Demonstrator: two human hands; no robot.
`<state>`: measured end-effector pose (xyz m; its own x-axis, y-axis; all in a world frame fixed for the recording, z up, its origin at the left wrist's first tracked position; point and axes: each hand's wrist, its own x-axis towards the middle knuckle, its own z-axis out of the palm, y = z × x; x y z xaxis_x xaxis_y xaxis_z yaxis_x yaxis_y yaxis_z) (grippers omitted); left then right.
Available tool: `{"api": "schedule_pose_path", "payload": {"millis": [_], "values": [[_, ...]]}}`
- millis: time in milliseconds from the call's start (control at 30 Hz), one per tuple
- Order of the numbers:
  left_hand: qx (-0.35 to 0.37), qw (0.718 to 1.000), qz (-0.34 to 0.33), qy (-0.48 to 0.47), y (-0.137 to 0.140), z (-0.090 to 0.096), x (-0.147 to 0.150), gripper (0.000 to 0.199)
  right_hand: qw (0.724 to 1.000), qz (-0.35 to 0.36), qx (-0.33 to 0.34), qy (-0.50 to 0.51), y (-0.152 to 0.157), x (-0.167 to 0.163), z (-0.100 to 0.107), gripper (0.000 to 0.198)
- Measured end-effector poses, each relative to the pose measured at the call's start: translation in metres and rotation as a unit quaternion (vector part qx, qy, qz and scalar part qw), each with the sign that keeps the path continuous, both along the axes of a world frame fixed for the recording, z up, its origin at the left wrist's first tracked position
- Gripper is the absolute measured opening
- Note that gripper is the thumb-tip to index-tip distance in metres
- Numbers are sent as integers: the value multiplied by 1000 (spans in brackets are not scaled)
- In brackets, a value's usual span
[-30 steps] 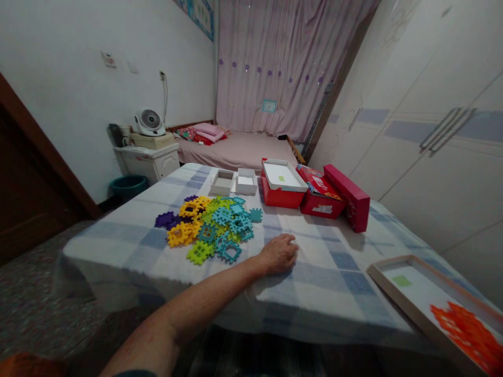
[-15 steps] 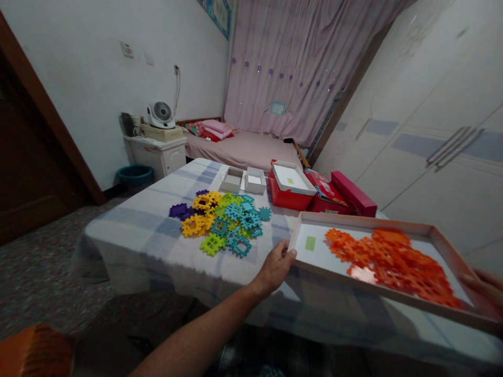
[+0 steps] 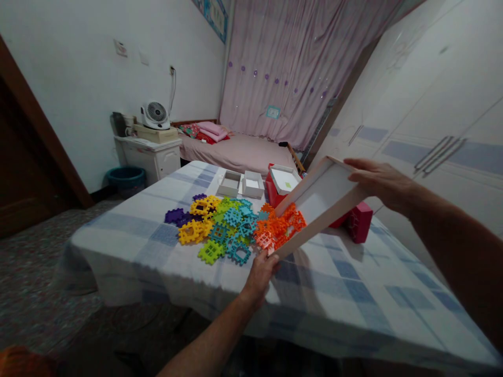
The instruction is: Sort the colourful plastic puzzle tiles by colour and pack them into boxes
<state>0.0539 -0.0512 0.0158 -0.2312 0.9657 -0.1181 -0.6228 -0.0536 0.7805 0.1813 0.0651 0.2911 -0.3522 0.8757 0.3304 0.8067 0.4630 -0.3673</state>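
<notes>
Orange notched pcs (image 3: 280,228), head cam, bunched at the low end of a steeply tilted shallow tray (image 3: 328,191), approx. 5 o'clock from view ctr. Mixed-colour pile (image 3: 220,220) next to them at 9 o'clock, on the checked cloth (image 3: 129,251). L hand (image 3: 262,275) at 6 o'clock, low, forearm up from bottom edge, fingers closed round tray's near low corner. R hand (image 3: 379,180) at 3 o'clock, higher, arm in from 4 o'clock, fingers clamped on raised end.
</notes>
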Motion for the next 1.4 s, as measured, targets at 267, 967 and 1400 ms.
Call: {"api": "schedule_pose_path", "payload": {"millis": [267,967,1400], "values": [[30,990,42,-131,-3,12,3,34,990,87,112,-11,-40,-64,23,41],[-33,939,-41,-340,23,23,4,15,958,59,214,-180,-70,-109,28,32],[-55,932,-1,-358,27,23,-5,7,973,11,232,-16,-85,5,1,48]]}}
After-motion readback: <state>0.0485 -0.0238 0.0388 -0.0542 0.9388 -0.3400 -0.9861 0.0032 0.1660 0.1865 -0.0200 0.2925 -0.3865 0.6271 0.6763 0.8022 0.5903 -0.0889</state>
